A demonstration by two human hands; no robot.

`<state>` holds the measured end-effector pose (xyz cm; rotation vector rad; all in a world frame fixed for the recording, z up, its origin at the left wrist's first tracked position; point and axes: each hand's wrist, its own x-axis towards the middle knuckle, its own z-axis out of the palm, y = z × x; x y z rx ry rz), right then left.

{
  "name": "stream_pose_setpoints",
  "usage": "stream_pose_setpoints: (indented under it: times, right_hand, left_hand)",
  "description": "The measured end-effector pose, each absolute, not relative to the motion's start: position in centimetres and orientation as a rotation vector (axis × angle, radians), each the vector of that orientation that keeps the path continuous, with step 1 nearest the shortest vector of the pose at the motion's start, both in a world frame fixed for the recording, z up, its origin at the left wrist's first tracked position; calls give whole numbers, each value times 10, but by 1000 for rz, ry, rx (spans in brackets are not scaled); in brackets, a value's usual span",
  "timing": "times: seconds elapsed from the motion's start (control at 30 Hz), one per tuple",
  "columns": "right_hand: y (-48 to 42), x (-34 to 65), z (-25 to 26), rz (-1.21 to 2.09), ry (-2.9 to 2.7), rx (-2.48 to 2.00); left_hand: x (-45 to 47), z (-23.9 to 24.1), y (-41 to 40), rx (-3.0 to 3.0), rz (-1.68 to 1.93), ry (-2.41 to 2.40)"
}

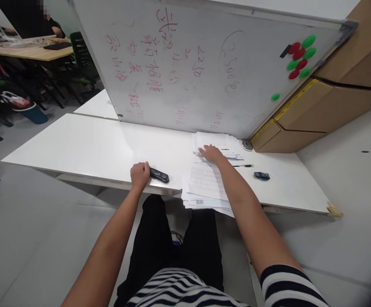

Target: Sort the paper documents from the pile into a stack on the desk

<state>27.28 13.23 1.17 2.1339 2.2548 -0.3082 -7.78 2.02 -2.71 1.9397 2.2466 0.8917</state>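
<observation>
Roughly crosswise; stapler (159,175) (free end rightward)

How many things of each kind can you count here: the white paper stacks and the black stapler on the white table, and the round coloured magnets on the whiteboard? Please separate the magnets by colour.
White paper stacks: 2
Elongated black stapler: 1
Round green magnets: 5
Round red magnets: 4
Total: 12
</observation>
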Motion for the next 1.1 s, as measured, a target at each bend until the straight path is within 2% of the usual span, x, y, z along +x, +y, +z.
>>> stream_pose_setpoints:
  times: [0.6, 1.1]
  right_hand:
    - [138, 275, 24, -200, 2202, 2163]
    - [135, 271, 18, -306, 2189, 2264]
  left_hand:
    - [-80, -31, 23, 1981, 947, 2248]
    - [-81, -33, 22, 1964, 995, 2216]
